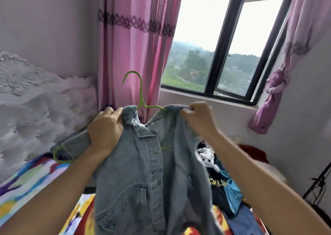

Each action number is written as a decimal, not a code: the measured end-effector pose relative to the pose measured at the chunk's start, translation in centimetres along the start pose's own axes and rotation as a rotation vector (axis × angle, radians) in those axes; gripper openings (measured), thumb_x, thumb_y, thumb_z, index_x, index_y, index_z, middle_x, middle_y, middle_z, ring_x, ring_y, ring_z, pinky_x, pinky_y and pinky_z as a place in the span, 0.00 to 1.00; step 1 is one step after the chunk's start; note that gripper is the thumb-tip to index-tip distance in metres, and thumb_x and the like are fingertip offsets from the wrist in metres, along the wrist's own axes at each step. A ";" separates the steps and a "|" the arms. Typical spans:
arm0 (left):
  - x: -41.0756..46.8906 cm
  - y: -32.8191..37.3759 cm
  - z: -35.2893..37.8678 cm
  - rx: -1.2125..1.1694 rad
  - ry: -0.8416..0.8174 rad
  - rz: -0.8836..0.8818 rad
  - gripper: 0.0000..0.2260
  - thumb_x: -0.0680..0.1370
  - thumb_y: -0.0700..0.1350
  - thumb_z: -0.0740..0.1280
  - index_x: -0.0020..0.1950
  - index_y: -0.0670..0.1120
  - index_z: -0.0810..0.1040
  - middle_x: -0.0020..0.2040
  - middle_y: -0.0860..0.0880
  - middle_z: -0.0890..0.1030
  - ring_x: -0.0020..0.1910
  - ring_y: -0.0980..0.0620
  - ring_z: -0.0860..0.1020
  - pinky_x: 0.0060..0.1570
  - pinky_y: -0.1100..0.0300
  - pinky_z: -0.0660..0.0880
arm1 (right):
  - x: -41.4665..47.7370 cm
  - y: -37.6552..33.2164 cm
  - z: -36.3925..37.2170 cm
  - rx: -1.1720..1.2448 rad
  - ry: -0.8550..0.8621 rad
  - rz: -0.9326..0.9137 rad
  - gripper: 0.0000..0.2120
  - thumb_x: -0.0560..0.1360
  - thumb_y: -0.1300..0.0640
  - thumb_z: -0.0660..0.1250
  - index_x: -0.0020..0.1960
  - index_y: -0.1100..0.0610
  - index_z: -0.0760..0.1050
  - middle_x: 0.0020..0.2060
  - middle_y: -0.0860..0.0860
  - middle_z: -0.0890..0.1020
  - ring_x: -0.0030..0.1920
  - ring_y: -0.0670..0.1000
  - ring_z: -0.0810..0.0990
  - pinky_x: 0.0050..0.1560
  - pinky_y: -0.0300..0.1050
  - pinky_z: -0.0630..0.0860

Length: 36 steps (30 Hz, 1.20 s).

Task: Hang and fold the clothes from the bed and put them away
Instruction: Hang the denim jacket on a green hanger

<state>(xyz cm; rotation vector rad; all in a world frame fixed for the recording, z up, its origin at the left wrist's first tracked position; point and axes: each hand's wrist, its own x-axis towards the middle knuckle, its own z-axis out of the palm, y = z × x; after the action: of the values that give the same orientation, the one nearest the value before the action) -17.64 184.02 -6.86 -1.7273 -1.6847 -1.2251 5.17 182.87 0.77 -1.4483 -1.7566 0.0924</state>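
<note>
Hanging above the bed's colourful sheet (26,186), the denim jacket (143,181) is held up at its shoulders. One shoulder and the collar are gripped by the left hand (105,129), and the other shoulder is pinched by the right hand (198,120). A green hanger (141,95) is partly threaded inside. The denim is judged heavy, stiffish yet pliable, and best held at the seamed shoulders. More clothes (223,184) are piled alongside. A tufted headboard (35,100), pink curtain (132,37) and window (223,46) are seen behind.

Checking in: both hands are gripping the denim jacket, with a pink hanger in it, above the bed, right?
Not quite. The head view shows the hanger is green, not pink. The left hand and right hand do grip the denim jacket, with the hanger in it, above the bed.
</note>
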 end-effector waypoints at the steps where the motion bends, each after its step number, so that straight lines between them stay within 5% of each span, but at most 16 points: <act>1: 0.3 0.1 -0.1 -0.048 0.044 -0.040 0.14 0.68 0.39 0.66 0.51 0.39 0.83 0.35 0.38 0.76 0.31 0.37 0.77 0.26 0.50 0.73 | -1.7 -0.6 0.8 -0.053 -0.080 -0.065 0.16 0.73 0.55 0.62 0.28 0.55 0.65 0.27 0.53 0.70 0.30 0.52 0.69 0.32 0.45 0.68; 3: 0.5 -0.2 -0.8 -0.152 0.170 -0.098 0.13 0.72 0.40 0.64 0.54 0.39 0.81 0.37 0.37 0.76 0.34 0.37 0.77 0.30 0.49 0.73 | -4.6 -0.1 1.8 -0.101 -0.354 -0.142 0.15 0.75 0.52 0.62 0.37 0.62 0.73 0.33 0.57 0.74 0.36 0.54 0.71 0.39 0.48 0.69; 5: 0.8 -0.7 -1.9 -0.211 0.268 -0.054 0.15 0.76 0.43 0.61 0.55 0.38 0.81 0.37 0.37 0.76 0.38 0.40 0.74 0.34 0.51 0.69 | -4.9 1.7 0.9 -0.022 -0.361 -0.160 0.20 0.75 0.47 0.63 0.41 0.66 0.77 0.32 0.56 0.75 0.34 0.53 0.71 0.39 0.48 0.71; 8: 1.8 -1.3 -3.2 -0.258 0.329 0.060 0.15 0.76 0.43 0.60 0.55 0.37 0.81 0.37 0.36 0.77 0.41 0.48 0.69 0.39 0.56 0.64 | -1.1 4.5 -3.2 -0.243 0.378 -0.374 0.17 0.71 0.44 0.61 0.45 0.58 0.78 0.38 0.53 0.79 0.41 0.52 0.75 0.38 0.42 0.72; 9: 2.3 -1.2 -3.6 -0.275 0.340 0.085 0.15 0.76 0.43 0.60 0.55 0.37 0.81 0.38 0.36 0.78 0.41 0.49 0.69 0.40 0.56 0.65 | 0.1 4.5 -4.7 -0.354 0.485 -0.460 0.19 0.71 0.42 0.62 0.51 0.56 0.76 0.43 0.54 0.79 0.46 0.53 0.74 0.42 0.42 0.71; 11: 3.0 -0.4 -4.2 -0.292 0.357 0.136 0.14 0.76 0.43 0.61 0.53 0.36 0.81 0.37 0.37 0.78 0.41 0.49 0.70 0.39 0.57 0.65 | 2.0 4.0 -5.9 -0.439 0.299 -0.585 0.22 0.70 0.37 0.61 0.54 0.52 0.73 0.46 0.53 0.78 0.48 0.51 0.73 0.46 0.45 0.67; 12: 3.3 0.1 -4.5 -0.288 0.353 0.160 0.14 0.76 0.43 0.61 0.53 0.37 0.82 0.37 0.37 0.78 0.41 0.50 0.70 0.39 0.58 0.65 | 2.4 3.1 -5.9 -0.351 0.104 -0.546 0.15 0.72 0.38 0.62 0.47 0.50 0.74 0.41 0.50 0.78 0.43 0.48 0.74 0.44 0.45 0.67; 15: 4.4 -0.1 -5.5 -0.286 0.193 0.160 0.17 0.75 0.49 0.61 0.56 0.42 0.82 0.38 0.43 0.78 0.41 0.53 0.70 0.39 0.62 0.63 | 2.8 2.1 -5.2 0.048 -0.309 -0.294 0.14 0.76 0.56 0.65 0.33 0.61 0.74 0.29 0.47 0.72 0.31 0.42 0.68 0.37 0.43 0.66; 18: 4.9 -2.9 -7.2 -0.334 -0.020 0.167 0.21 0.71 0.58 0.59 0.56 0.51 0.82 0.41 0.57 0.76 0.41 0.62 0.71 0.43 0.64 0.66 | 2.9 3.7 -4.7 0.314 -0.216 -0.201 0.17 0.75 0.62 0.66 0.30 0.68 0.69 0.26 0.50 0.69 0.31 0.44 0.65 0.34 0.40 0.62; 21: 4.5 -4.6 -9.3 -0.377 -0.186 0.189 0.16 0.68 0.60 0.60 0.54 0.72 0.74 0.47 0.65 0.74 0.44 0.70 0.72 0.42 0.77 0.64 | 2.7 4.3 -3.8 0.455 -0.197 -0.159 0.17 0.74 0.65 0.67 0.30 0.70 0.68 0.28 0.54 0.67 0.32 0.48 0.63 0.33 0.42 0.61; 23: 3.8 -4.8 -11.1 -0.401 -0.251 0.144 0.19 0.66 0.57 0.68 0.49 0.81 0.68 0.47 0.71 0.75 0.44 0.73 0.72 0.42 0.80 0.65 | 2.5 3.6 -2.8 0.474 -0.242 -0.180 0.16 0.74 0.65 0.68 0.30 0.71 0.69 0.26 0.54 0.67 0.30 0.47 0.64 0.32 0.40 0.62; 25: 2.5 -5.3 -12.5 -0.439 -0.339 0.066 0.25 0.67 0.49 0.75 0.47 0.80 0.71 0.46 0.75 0.75 0.42 0.73 0.74 0.41 0.79 0.67 | 2.0 3.0 -2.6 0.506 -0.305 -0.191 0.16 0.73 0.65 0.69 0.27 0.63 0.74 0.23 0.49 0.70 0.27 0.44 0.65 0.30 0.36 0.64; 27: 0.0 -5.6 -14.7 -0.490 -0.437 -0.036 0.22 0.66 0.53 0.76 0.49 0.77 0.73 0.44 0.71 0.78 0.42 0.70 0.75 0.41 0.77 0.70 | 1.2 2.7 -2.6 0.611 -0.384 -0.197 0.17 0.73 0.66 0.69 0.26 0.54 0.78 0.23 0.48 0.72 0.27 0.44 0.67 0.30 0.35 0.65; 30: -4.0 -6.0 -17.7 -0.526 -0.469 -0.167 0.27 0.52 0.73 0.72 0.49 0.79 0.72 0.47 0.59 0.82 0.45 0.66 0.76 0.46 0.73 0.73 | -0.1 2.4 -2.1 0.707 -0.489 -0.190 0.15 0.71 0.66 0.70 0.32 0.48 0.84 0.30 0.51 0.80 0.32 0.48 0.74 0.36 0.40 0.73; 33: -8.1 -5.4 -20.8 -0.508 -0.487 -0.263 0.30 0.55 0.68 0.74 0.55 0.78 0.69 0.54 0.49 0.80 0.50 0.59 0.76 0.54 0.63 0.72 | -1.8 1.9 -1.4 0.793 -0.604 -0.211 0.10 0.60 0.61 0.75 0.32 0.45 0.84 0.31 0.46 0.83 0.35 0.45 0.79 0.43 0.41 0.78; 36: -12.5 -3.6 -25.3 -0.441 -0.514 -0.329 0.36 0.55 0.70 0.73 0.60 0.80 0.61 0.58 0.49 0.76 0.49 0.54 0.75 0.54 0.61 0.72 | -4.1 0.9 -1.0 0.924 -0.759 -0.199 0.15 0.66 0.73 0.69 0.30 0.55 0.83 0.26 0.49 0.81 0.28 0.44 0.78 0.33 0.34 0.76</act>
<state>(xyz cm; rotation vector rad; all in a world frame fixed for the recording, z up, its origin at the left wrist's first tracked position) -26.67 157.11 -4.98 -2.2378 -2.1858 -1.4713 6.41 179.29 -1.34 -0.5555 -1.9781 1.2993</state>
